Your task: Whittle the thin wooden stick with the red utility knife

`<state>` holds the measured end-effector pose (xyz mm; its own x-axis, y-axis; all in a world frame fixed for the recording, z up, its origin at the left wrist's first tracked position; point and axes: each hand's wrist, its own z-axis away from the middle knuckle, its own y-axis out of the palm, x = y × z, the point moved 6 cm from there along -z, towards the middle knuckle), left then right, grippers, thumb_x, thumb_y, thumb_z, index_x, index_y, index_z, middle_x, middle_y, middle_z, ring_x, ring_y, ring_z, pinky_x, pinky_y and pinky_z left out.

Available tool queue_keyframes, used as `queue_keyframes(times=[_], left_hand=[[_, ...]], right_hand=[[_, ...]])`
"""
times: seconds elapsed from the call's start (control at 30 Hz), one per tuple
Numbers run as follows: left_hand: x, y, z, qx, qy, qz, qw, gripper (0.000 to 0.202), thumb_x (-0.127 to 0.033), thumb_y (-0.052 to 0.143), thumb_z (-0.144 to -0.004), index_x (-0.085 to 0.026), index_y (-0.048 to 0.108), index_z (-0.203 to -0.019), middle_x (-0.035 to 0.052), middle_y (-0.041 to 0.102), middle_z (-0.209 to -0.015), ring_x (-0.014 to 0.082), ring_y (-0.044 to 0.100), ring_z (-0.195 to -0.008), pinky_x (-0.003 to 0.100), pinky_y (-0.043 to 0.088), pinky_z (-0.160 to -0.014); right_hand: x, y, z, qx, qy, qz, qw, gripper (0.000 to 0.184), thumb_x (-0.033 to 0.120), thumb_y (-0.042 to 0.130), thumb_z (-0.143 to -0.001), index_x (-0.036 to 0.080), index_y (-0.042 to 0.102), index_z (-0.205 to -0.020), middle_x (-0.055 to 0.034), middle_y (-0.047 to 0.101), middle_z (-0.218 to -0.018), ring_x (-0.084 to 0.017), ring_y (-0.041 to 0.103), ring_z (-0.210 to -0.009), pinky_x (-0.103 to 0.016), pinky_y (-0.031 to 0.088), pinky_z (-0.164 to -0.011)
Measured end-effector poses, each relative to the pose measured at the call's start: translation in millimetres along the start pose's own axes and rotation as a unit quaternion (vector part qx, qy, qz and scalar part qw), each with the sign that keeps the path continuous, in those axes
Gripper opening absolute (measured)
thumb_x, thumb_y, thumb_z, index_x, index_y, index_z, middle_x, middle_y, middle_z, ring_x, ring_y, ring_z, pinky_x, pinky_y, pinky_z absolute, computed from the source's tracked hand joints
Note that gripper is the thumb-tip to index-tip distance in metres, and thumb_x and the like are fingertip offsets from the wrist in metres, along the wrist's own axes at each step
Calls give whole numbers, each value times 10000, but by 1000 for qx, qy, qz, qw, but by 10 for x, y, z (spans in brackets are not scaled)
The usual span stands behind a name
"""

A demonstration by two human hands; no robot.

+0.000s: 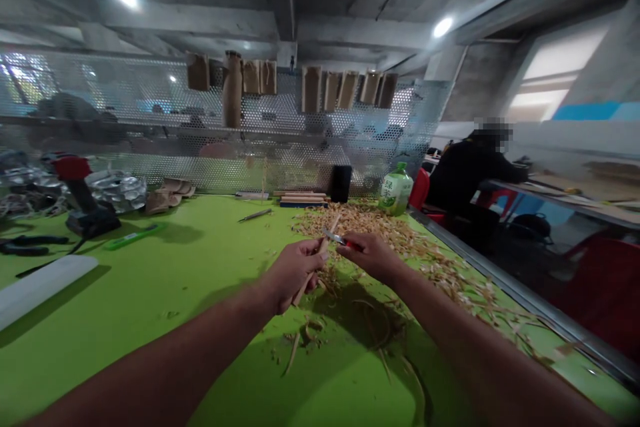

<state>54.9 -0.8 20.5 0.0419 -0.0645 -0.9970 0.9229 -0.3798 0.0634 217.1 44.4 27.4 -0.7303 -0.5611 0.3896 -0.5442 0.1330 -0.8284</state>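
Note:
My left hand (pixel 293 273) is closed round a thin wooden stick (pixel 327 235) that points up and away over the green table (pixel 150 293). My right hand (pixel 371 255) grips a small knife with a red handle (pixel 339 238), its blade laid against the stick near its upper part. Both hands hover above a scatter of pale wood shavings (pixel 400 240).
A green bottle (pixel 395 189) stands at the back right beside a perforated metal screen (pixel 150 127). A red and black power tool (pixel 83 197), a green marker (pixel 133 237), a white slab (pixel 43 283) and metal parts lie on the left. A person sits at another bench on the right.

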Motion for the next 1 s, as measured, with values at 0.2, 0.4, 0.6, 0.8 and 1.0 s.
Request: queue_keyframes(times=[0.2,0.4,0.6,0.8,1.0], left_hand=[[7,22,53,14,-8,23,1000,498,-177,545,-841,-143,540,-1338,-64,451,-571,28,312,-379,149,301,-371],[10,86,81,40,2,23,999,543,-175,604,-812,-153,529,-1349,-40,534,-656,28,368,-404,161,323,-383],[12,31,37,11,-4,0,1000,591,-138,580,-819,-114,461,-1397,-17,582,-655,67,456,-457,191,400,-431],[5,-4,36,-19,6,-17,1000,404,-191,583,-820,-115,582,-1216,-75,463,-533,60,379,-411,171,332,-404],[-19,-23,22,-23,5,-28,999,192,-235,575,-831,-137,598,-995,-91,406,-482,58,330,-405,161,287,-398]], right_hand=[[-246,-198,-33,-83,74,46,993,399,524,488,-855,197,473,-628,24,463,-572,-116,414,-544,-250,233,-515],[-717,-511,24,-182,149,37,971,444,561,447,-848,208,437,-578,21,424,-523,-129,385,-529,-269,242,-518],[-279,-236,-16,-100,48,7,994,388,502,484,-869,200,444,-630,33,430,-578,-118,400,-557,-252,260,-533],[35,54,27,24,-16,-7,1000,351,473,515,-881,190,509,-672,31,478,-621,-116,448,-594,-240,281,-558],[162,-9,35,0,-25,63,998,351,483,504,-894,190,547,-707,16,517,-645,-117,453,-602,-238,257,-554]])
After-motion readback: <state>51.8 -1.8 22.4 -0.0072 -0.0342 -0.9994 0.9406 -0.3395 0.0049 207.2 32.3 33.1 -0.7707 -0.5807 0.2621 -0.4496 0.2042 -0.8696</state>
